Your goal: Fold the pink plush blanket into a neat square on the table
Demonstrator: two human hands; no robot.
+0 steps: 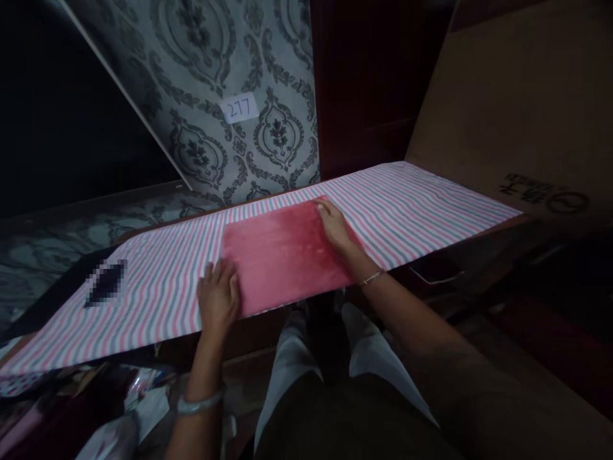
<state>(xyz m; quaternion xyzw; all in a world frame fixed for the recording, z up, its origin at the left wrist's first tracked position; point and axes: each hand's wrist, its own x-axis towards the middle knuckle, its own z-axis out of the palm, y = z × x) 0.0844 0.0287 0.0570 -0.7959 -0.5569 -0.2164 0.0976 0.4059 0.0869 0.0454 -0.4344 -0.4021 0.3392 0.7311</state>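
Note:
A pink, plush-looking cloth [282,255] lies flat as a rectangle on a striped sheet [163,275] of pink, grey and white. At its left edge rests my left hand [219,295], fingers stretched out, the thumb side against the cloth. My right hand [334,225] lies on the cloth's far right part, palm down with the fingers extended. Neither hand visibly grips anything. Darker patches show near the right hand, where the pile looks brushed another way. Whether the cloth is folded in layers I cannot tell.
A dark pixelated object [106,283] lies on the sheet's left end. A big cardboard panel [517,108] stands at the right. Behind are patterned wallpaper [282,134] and a paper label [239,107] reading 277. Bags and loose items [143,409] clutter the lower left.

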